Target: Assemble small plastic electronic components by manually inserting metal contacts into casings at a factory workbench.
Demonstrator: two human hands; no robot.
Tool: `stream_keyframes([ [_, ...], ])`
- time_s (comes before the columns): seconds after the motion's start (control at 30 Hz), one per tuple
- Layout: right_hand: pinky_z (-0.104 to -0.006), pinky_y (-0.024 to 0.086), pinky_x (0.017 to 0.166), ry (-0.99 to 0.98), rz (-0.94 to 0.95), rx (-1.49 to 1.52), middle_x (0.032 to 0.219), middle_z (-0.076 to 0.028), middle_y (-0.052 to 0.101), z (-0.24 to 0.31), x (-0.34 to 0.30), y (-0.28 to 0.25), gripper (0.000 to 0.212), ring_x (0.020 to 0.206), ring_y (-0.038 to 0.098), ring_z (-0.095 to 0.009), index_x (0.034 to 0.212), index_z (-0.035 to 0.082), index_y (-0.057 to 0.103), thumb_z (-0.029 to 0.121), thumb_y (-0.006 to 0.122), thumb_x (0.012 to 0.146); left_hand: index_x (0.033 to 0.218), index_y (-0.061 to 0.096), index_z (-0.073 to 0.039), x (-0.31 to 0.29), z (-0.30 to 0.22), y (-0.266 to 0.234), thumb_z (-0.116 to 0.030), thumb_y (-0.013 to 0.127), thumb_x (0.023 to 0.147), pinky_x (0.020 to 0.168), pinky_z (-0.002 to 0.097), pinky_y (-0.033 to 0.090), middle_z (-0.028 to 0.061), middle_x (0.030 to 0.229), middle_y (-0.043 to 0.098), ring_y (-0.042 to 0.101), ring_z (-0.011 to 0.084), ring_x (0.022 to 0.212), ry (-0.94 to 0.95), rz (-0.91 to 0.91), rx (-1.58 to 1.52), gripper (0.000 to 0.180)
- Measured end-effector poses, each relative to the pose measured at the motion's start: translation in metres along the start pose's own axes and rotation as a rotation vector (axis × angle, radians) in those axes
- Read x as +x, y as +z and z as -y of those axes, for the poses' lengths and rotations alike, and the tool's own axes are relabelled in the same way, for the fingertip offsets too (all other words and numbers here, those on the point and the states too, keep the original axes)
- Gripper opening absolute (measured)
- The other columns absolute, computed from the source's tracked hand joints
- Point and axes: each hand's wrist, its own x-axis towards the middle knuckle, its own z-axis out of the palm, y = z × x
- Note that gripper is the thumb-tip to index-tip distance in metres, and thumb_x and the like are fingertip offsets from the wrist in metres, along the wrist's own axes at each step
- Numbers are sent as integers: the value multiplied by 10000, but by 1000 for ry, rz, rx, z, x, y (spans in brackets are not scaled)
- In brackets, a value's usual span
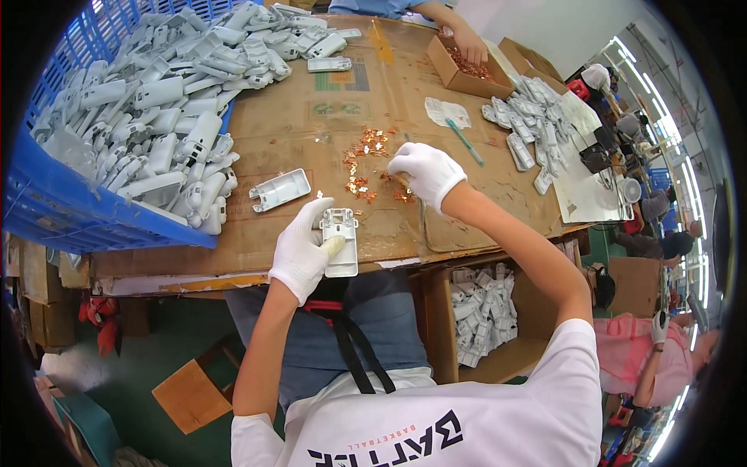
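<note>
1. Loss of grip looks like the likeliest trouble: the left hand (pixel 302 253) grasps a white housing (pixel 340 261) near the front edge of the counter (pixel 264 144), so a slack thumb could let it drop toward the lap.
2. Small copper pieces (pixel 369 144) lie loose and overlapping; gloved fingertips could pick up two at once, or sweep some aside, because the fabric dulls touch.
3. Crowding is another hazard: a second white housing (pixel 282 191) lies just beyond the left hand, to its left, where a careless elbow or wrist might nudge it.
4. As for position, the held housing sits against the left hand's fingers, its long side pointing toward the body and its clipped, detailed end facing away, with the thumb across its inner face.
5. From the right hand (pixel 426 173), that housing is nearer the body and to the left, well apart. The copper pieces spread beside and to the left of the right hand's fingertips, a few just below them.
6. The right hand's fingers are bent together over the counter; whether they pinch a piece, I cannot tell.
</note>
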Motion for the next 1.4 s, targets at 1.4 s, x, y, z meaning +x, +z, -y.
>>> stream_keyframes([
  [1.4,-439,530,777,-191,493,-221,983,-148,618,-3,51,-2,162,934,638,-334,941,64,635,75,617,781,1211,566,-16,15,-3,16,-57,676,823,766,323,511,127,1033,646,636,206,843,81,-138,371,404],
])
